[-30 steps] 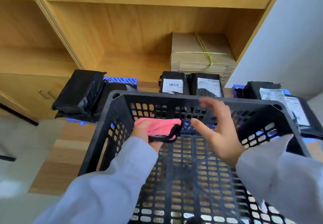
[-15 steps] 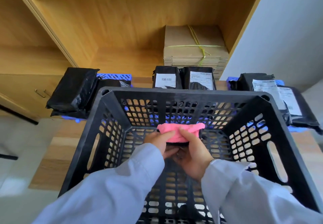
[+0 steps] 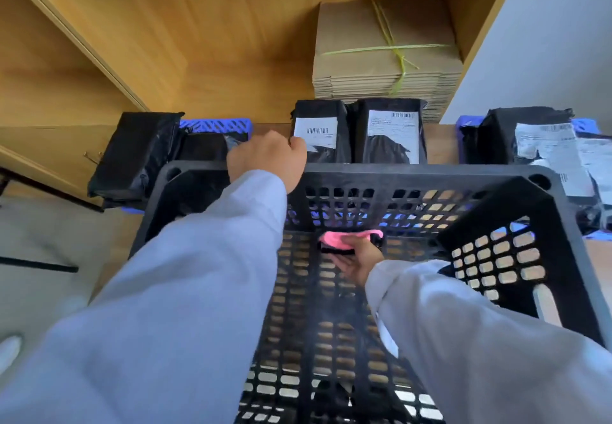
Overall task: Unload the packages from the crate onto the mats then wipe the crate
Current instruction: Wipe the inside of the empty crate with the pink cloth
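Two hands: both in view, each in a pale grey-blue sleeve.
Left hand [image 3: 266, 158]: at about 11 o'clock of the frame centre, knuckles up, fingers curled over the far rim of the crate, gripping it near the far-left corner.
Right hand [image 3: 356, 259]: inside the crate, near the base of the far wall, at about 3 o'clock from centre; fingers and thumb pinch the cloth against the crate floor.
Cloth [image 3: 344, 237]: pink with a dark edge, bunched, held by the right hand where the floor meets the far wall.
Crate [image 3: 430, 175]: black plastic with a perforated floor and walls; no packages show inside it.
Centre packages [image 3: 389, 134]: two black bags with white barcode labels, upright side by side just beyond the far rim, at 12 o'clock.
Left packages [image 3: 135, 155]: black bags piled on a blue mat [image 3: 215, 124], at 10 o'clock, beside the crate's far-left corner.
Right packages [image 3: 530, 139]: black bags with white labels on another blue mat [image 3: 584, 124], at 2 o'clock.
Cardboard stack [image 3: 385, 49]: flattened brown boxes tied with yellow-green string, behind the centre packages on the wooden shelf [image 3: 215, 43].
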`<state>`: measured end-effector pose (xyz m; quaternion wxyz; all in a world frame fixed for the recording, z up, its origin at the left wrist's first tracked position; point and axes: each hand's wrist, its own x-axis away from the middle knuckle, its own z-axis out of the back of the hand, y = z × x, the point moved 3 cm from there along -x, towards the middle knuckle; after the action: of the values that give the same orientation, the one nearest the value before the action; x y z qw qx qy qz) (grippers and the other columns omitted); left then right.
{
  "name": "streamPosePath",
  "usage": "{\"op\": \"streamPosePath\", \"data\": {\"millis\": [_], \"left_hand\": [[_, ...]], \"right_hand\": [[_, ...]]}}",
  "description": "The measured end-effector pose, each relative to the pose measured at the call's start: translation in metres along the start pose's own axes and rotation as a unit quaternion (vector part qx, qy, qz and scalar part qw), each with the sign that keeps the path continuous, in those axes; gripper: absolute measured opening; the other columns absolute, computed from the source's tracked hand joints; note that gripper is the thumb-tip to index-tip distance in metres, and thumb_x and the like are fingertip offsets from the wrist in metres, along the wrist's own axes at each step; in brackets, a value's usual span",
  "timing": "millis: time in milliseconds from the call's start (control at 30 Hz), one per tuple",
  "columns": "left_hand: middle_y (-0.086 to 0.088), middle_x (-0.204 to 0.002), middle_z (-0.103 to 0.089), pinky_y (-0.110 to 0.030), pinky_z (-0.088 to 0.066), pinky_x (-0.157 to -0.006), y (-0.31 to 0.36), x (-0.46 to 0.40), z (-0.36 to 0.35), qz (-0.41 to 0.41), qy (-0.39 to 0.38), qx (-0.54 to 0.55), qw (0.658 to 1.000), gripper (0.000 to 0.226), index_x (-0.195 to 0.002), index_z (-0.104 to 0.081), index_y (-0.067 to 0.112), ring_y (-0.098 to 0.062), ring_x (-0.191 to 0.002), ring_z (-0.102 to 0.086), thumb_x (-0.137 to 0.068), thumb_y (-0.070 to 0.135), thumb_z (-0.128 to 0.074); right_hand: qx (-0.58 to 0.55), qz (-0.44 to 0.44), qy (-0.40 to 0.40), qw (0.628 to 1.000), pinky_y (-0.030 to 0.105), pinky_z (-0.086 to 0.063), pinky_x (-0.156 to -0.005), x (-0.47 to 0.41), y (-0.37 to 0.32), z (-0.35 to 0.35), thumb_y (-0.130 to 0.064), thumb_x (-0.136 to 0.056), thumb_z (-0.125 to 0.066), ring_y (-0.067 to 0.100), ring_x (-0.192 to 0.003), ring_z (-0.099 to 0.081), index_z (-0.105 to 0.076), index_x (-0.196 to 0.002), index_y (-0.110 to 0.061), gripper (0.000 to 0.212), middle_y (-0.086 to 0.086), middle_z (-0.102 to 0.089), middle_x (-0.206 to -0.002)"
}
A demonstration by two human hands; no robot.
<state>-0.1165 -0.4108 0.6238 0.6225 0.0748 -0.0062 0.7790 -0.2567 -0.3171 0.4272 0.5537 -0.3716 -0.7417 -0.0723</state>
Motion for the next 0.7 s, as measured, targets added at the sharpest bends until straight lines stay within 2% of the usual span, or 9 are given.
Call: {"op": "streamPosePath", "data": {"millis": [67, 133, 233, 333, 433, 533, 633, 700], "left_hand": [[-0.005, -0.062, -0.044, -0.031, -0.032, -0.062, 0.002, 0.0, -0.002, 0.0, 0.018, -0.029, 0.999, 0.047, -0.065, -0.051, 0.01, -0.028, -0.062, -0.047, -0.094, 0.036, -0.026], [-0.006, -0.06, -0.047, -0.029, -0.03, -0.058, 0.0, -0.002, -0.006, 0.0, 0.024, -0.038, 0.999, 0.048, -0.06, -0.051, 0.011, -0.022, -0.054, -0.042, -0.093, 0.036, -0.026], [-0.006, -0.06, -0.05, -0.028, -0.028, -0.055, 0.001, -0.006, -0.007, 0.001, 0.03, -0.035, 0.999, 0.049, -0.059, -0.052, 0.011, -0.02, -0.052, -0.041, -0.092, 0.037, -0.027], [-0.006, -0.058, -0.051, -0.027, -0.027, -0.053, 0.0, -0.003, -0.008, -0.003, 0.034, -0.04, 0.999, 0.05, -0.06, -0.054, 0.01, -0.02, -0.051, -0.042, -0.092, 0.038, -0.029], [-0.006, -0.058, -0.054, -0.026, -0.027, -0.052, -0.001, -0.002, -0.008, -0.006, 0.031, -0.039, 0.999, 0.05, -0.062, -0.059, 0.01, -0.02, -0.051, -0.044, -0.091, 0.04, -0.031], [-0.005, -0.058, -0.054, -0.026, -0.027, -0.051, -0.001, -0.003, -0.006, -0.007, 0.025, -0.034, 0.999, 0.05, -0.061, -0.059, 0.011, -0.02, -0.051, -0.044, -0.091, 0.04, -0.032], [-0.005, -0.057, -0.052, -0.026, -0.028, -0.052, -0.001, -0.002, -0.005, -0.01, 0.025, -0.031, 0.999, 0.05, -0.059, -0.058, 0.01, -0.02, -0.05, -0.043, -0.091, 0.039, -0.032], [-0.005, -0.057, -0.052, -0.027, -0.028, -0.052, -0.001, -0.001, -0.005, -0.01, 0.023, -0.033, 0.999, 0.05, -0.059, -0.057, 0.01, -0.02, -0.05, -0.042, -0.091, 0.038, -0.032]], "right_hand": [[0.007, 0.008, -0.033, 0.999, 0.025, -0.058, -0.05, -0.011, -0.003, -0.006, 0.002, -0.094, -0.053, 0.017, -0.058, -0.072, -0.063, -0.087, -0.004, 0.014, 0.007, -0.073, -0.067], [0.025, 0.001, -0.058, 0.998, 0.026, -0.058, -0.057, -0.016, -0.004, -0.01, 0.0, -0.094, -0.052, 0.013, -0.065, -0.073, -0.066, -0.09, -0.006, 0.016, 0.004, -0.075, -0.071], [0.02, -0.006, -0.069, 0.997, 0.029, -0.06, -0.065, -0.022, -0.005, -0.008, 0.0, -0.097, -0.049, 0.015, -0.07, -0.073, -0.066, -0.094, -0.004, 0.018, 0.006, -0.076, -0.074], [-0.014, -0.005, -0.068, 0.998, 0.031, -0.06, -0.06, -0.013, -0.007, -0.011, 0.003, -0.099, -0.046, 0.024, -0.077, -0.07, -0.063, -0.091, -0.002, 0.02, 0.011, -0.074, -0.074], [-0.021, 0.003, -0.06, 0.998, 0.032, -0.061, -0.056, 0.001, -0.007, -0.021, 0.004, -0.099, -0.047, 0.028, -0.082, -0.066, -0.061, -0.099, 0.003, 0.014, 0.017, -0.069, -0.087], [-0.02, -0.004, -0.075, 0.997, 0.033, -0.062, -0.063, 0.021, -0.008, -0.046, 0.002, -0.099, -0.05, 0.03, -0.085, -0.067, -0.06, -0.107, 0.004, 0.013, 0.021, -0.068, -0.099], [-0.008, 0.005, -0.092, 0.996, 0.033, -0.063, -0.066, 0.042, -0.012, -0.058, 0.001, -0.098, -0.052, 0.029, -0.087, -0.07, -0.062, -0.105, 0.005, 0.013, 0.021, -0.07, -0.102], [0.001, 0.019, -0.106, 0.994, 0.033, -0.062, -0.071, 0.058, -0.019, -0.06, 0.002, -0.096, -0.055, 0.029, -0.09, -0.072, -0.061, -0.11, 0.008, 0.017, 0.022, -0.071, -0.107]]}}
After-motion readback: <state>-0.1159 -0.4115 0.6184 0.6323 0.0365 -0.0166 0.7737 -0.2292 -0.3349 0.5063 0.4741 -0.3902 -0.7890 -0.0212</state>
